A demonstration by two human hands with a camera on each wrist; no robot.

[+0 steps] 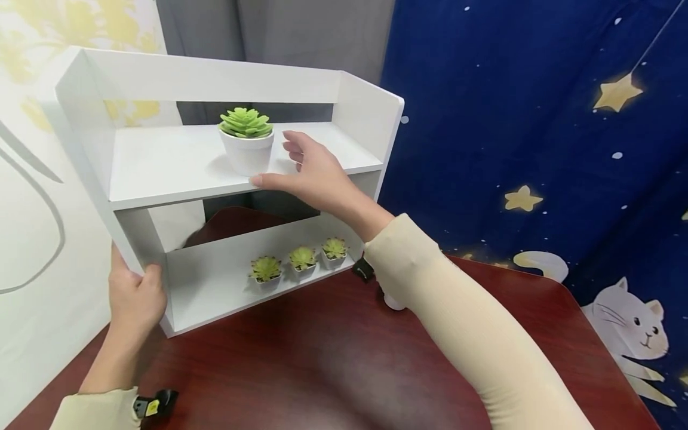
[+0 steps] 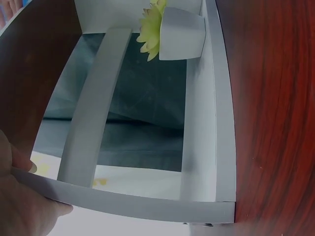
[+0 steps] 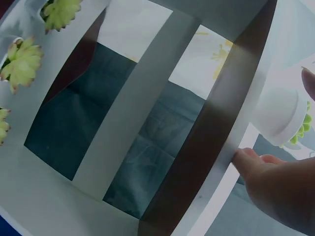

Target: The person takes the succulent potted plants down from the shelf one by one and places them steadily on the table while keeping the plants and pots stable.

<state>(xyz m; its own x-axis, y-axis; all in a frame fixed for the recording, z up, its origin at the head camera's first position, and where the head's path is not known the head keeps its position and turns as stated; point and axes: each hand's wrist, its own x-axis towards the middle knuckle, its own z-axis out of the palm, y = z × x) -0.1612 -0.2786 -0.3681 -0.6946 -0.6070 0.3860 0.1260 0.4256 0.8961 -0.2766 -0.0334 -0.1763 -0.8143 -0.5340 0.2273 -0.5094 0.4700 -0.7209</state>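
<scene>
A white two-tier shelf point(image 1: 215, 79) stands on the table. My left hand point(image 1: 135, 301) grips its left side panel, thumb on the inner side and fingers on the outer side in the left wrist view. On the upper tier sits a larger succulent in a round white pot point(image 1: 248, 152). Just right of that pot is my right hand point(image 1: 321, 178), fingers spread and loosely bent, with nothing held. Its thumb point(image 3: 243, 160) lies at the board's front edge. Small potted succulents point(image 1: 266, 272) point(image 1: 303, 263) point(image 1: 334, 251) line the lower tier's right half.
The dark red wooden table point(image 1: 322, 370) extends in front of the shelf and to its right. A blue curtain with stars point(image 1: 516, 119) hangs at the right, a grey curtain point(image 1: 317, 30) behind. A small white round object point(image 1: 394, 302) shows beside the right sleeve, partly hidden.
</scene>
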